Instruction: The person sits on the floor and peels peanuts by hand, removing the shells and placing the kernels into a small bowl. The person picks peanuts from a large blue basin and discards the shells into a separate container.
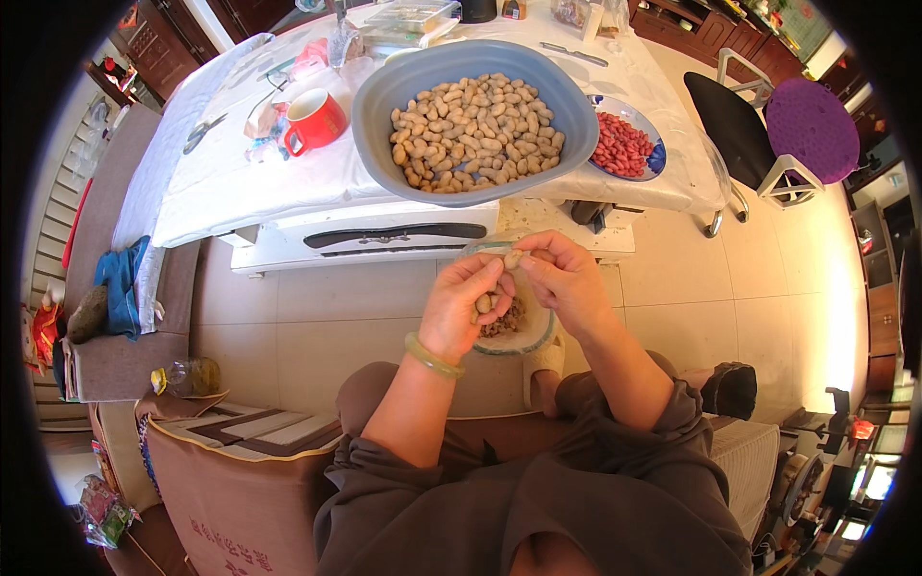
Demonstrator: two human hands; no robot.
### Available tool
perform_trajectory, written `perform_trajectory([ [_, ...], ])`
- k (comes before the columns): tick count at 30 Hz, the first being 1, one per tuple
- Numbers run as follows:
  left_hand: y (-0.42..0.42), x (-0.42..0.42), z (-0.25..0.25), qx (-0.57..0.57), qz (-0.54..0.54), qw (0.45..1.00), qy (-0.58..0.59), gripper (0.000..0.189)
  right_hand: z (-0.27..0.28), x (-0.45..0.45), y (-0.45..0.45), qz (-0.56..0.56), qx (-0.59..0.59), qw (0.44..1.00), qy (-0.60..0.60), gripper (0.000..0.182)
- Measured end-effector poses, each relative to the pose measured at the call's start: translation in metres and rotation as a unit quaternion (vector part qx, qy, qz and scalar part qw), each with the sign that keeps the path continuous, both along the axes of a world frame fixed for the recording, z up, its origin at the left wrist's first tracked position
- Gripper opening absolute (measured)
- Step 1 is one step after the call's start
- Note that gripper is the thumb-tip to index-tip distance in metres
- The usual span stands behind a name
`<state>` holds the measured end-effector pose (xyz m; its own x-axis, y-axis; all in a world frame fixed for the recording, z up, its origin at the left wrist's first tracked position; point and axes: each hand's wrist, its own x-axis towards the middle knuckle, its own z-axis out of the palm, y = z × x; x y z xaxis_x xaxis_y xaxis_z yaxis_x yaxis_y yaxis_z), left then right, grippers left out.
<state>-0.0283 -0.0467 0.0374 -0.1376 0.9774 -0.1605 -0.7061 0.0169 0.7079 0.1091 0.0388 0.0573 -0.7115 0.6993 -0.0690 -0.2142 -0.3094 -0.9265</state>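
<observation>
Between the fingertips of both hands is an unshelled peanut. My left hand, with a pale green bangle at its wrist, also holds more peanuts against its palm. My right hand pinches the other end of the raised peanut. Below the hands a light-coloured bin stands on the floor with broken shells inside; the hands hide part of it. On the table ahead is a grey-blue basin of unshelled peanuts. Beside it a blue-and-white plate holds red-skinned peanut kernels.
The table has a plastic cover. On it are a red mug, scissors, a knife and plastic boxes. A black chair and purple stool seat stand right. An oil bottle lies left.
</observation>
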Motion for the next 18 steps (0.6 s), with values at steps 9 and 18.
perform_trajectory([
  [9, -0.0002, 0.0031, 0.0011, -0.004, 0.043, 0.999, 0.03, 0.01, 0.001, -0.0018, -0.0009, 0.003, 0.12, 0.991, -0.062, 0.017],
  [18, 0.0019, 0.0089, -0.0012, 0.046, 0.131, 0.966, 0.217, 0.015, -0.0038, -0.0019, -0.0014, -0.007, 0.085, 0.994, -0.069, 0.015],
])
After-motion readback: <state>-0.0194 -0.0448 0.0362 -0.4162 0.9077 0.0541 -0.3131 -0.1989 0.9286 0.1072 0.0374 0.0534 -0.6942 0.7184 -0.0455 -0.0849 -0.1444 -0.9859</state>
